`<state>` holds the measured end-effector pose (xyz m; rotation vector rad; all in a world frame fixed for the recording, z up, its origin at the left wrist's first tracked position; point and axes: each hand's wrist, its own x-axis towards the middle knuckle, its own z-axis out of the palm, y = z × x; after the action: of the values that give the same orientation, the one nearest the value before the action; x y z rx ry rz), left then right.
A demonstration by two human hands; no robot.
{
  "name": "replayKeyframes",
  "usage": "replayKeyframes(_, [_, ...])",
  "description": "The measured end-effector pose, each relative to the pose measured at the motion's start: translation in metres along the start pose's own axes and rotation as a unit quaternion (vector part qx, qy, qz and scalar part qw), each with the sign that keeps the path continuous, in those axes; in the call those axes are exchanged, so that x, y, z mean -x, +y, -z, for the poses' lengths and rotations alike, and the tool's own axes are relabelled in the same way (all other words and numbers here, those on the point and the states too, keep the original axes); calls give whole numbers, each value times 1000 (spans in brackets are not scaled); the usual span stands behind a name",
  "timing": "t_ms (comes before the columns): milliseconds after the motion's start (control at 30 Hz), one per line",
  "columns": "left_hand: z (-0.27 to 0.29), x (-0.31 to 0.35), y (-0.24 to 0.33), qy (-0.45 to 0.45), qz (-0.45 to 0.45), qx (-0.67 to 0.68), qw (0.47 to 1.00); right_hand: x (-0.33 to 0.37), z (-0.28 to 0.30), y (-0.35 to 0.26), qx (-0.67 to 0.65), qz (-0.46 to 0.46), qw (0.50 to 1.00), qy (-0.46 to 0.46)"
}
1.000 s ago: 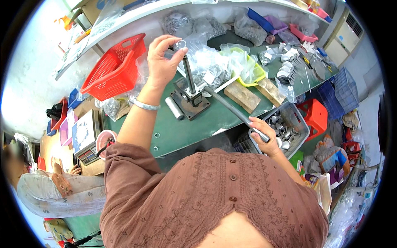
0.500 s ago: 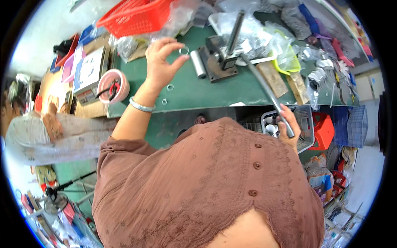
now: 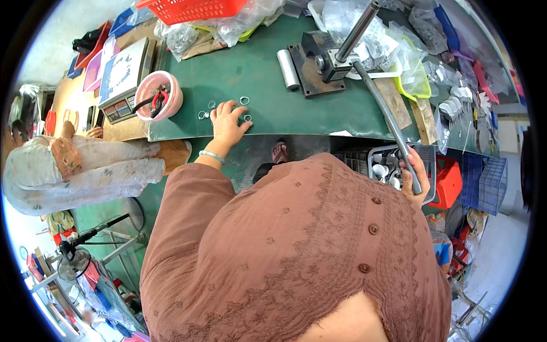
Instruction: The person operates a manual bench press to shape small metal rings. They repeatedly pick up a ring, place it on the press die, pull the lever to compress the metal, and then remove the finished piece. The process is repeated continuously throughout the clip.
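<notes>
My left hand (image 3: pixel 229 122) is low over the near edge of the green table, its fingers apart and pointing down. A small silver ring (image 3: pixel 247 118) lies close to its thumb and index tips; no firm hold shows. Another silver ring (image 3: pixel 244 101) sits just beyond, and several more are left of the hand, partly hidden by it. My right hand (image 3: pixel 417 174) is closed round the lower end of a long grey metal lever (image 3: pixel 386 111). The lever runs up to a dark bench press (image 3: pixel 333 65) with an upright steel shaft, bolted to a flat plate.
A metal cylinder (image 3: pixel 288 69) stands left of the press. A pink tub (image 3: pixel 165 94) holds red-handled pliers. Wooden blocks (image 3: pixel 424 121) and a yellow-green basket (image 3: pixel 413 88) lie right of the lever. Below, a grey crate (image 3: pixel 431 162) contains spoon-like metal pieces. Someone's patterned-clothed legs (image 3: pixel 108 165) are at left.
My left hand has come down toward the near table edge, its raised thumb-and-finger pinch with a ring now spread. My right hand stays on the lever. The whole view has shifted.
</notes>
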<state>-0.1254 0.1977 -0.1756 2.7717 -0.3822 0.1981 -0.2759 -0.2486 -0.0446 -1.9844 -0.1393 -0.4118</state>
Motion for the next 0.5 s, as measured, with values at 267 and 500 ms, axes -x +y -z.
replayKeyframes(267, [-9, -49, -18, -38, 141, -38, 989, 3, -2, -2, -24, -18, 999, 14])
replayKeyframes(500, [-20, -67, -15, -67, 137, -46, 987, 5, 2, 1, -27, -22, 999, 4])
